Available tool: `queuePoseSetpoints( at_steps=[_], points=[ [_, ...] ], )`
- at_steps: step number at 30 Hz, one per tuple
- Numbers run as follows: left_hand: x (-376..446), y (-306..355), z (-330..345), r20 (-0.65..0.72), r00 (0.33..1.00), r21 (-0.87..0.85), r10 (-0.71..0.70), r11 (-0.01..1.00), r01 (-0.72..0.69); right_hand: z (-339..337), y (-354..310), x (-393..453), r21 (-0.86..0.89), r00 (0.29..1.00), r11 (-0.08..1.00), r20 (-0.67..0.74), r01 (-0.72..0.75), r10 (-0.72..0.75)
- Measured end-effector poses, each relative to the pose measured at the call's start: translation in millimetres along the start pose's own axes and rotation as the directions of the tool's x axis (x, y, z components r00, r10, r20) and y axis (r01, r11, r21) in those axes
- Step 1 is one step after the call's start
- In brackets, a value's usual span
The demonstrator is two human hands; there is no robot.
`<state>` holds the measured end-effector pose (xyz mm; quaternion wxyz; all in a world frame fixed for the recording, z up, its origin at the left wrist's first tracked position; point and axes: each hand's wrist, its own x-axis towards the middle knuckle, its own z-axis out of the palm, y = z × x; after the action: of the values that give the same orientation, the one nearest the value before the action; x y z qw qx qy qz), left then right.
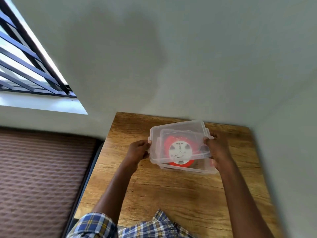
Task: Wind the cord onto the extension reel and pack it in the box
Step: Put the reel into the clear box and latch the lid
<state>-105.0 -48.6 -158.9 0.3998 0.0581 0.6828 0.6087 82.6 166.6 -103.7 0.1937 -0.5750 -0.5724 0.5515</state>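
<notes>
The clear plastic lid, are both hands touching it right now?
Touching. The head view shows the left hand gripping the clear plastic lid at its left edge and the right hand gripping its right edge.

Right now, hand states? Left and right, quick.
Left hand: fingers grip the left edge of the clear lid.
Right hand: fingers grip the lid's right edge, above the box.

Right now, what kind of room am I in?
Probably a bedroom or small room at home: a wooden table pushed against a plain wall, a barred window, and what looks like a brown mattress beside it.
</notes>
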Motion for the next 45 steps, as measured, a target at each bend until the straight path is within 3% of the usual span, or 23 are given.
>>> queuePoseSetpoints(
  at_steps=[3, 7, 10, 20, 24, 27, 30, 33, 36, 40, 45],
  points=[
    [3.6, -0.4, 0.2, -0.028, 1.0, -0.009, -0.003, 1.0, 0.002, -1.2, 6.9, -6.0, -0.161, 0.994, 0.985, -0.072, 0.068, -0.08],
    [5.6, 2.1, 4.3, 0.081, 0.997, 0.08, -0.006, 0.997, -0.001, -13.0, 14.6, -8.7, -0.455, 0.954, 0.884, -0.205, 0.106, -0.22],
    [7.7, 2.5, 11.9, 0.086, 0.996, 0.103, -0.013, 0.995, 0.004, -19.2, 22.0, -10.1, -0.518, 0.947, 0.853, -0.239, 0.062, -0.214],
    [21.6, 7.9, 17.6, 0.117, 0.982, 0.108, -0.151, 0.984, 0.139, -24.7, 49.4, -5.1, -0.403, 0.964, 0.915, -0.251, -0.017, -0.092],
    [28.0, 10.8, 17.5, 0.11, 0.983, 0.185, -0.146, 0.975, 0.124, -27.4, 47.7, -2.0, -0.411, 0.969, 0.911, -0.237, -0.037, -0.068],
    [34.1, 14.9, 20.2, 0.097, 0.989, 0.271, -0.11, 0.959, 0.08, -35.1, 45.4, 1.3, -0.23, 0.977, 0.966, -0.204, -0.116, 0.069],
    [41.6, 16.0, 17.0, 0.125, 0.976, 0.278, -0.177, 0.951, 0.136, -43.2, 44.6, -0.2, -0.001, 0.972, 0.98, -0.131, -0.197, 0.195],
    [42.9, 9.8, 8.3, 0.268, 0.917, 0.21, -0.296, 0.947, 0.244, -53.3, 49.5, 0.1, 0.057, 0.953, 0.951, -0.008, -0.303, 0.304],
    [43.7, 1.0, 1.8, 0.286, 0.889, 0.198, -0.357, 0.93, 0.309, -63.2, 54.8, -0.5, 0.138, 0.906, 0.899, 0.147, -0.417, 0.397],
    [44.5, -11.0, -1.8, 0.331, 0.857, 0.15, -0.396, 0.918, 0.367, -68.7, 58.9, 0.3, 0.222, 0.889, 0.871, 0.25, -0.438, 0.383],
    [36.3, -18.8, 6.2, 0.282, 0.889, 0.1, -0.359, 0.933, 0.345, -72.5, 58.3, 8.4, 0.213, 0.884, 0.882, 0.315, -0.421, 0.346]
  ],
)
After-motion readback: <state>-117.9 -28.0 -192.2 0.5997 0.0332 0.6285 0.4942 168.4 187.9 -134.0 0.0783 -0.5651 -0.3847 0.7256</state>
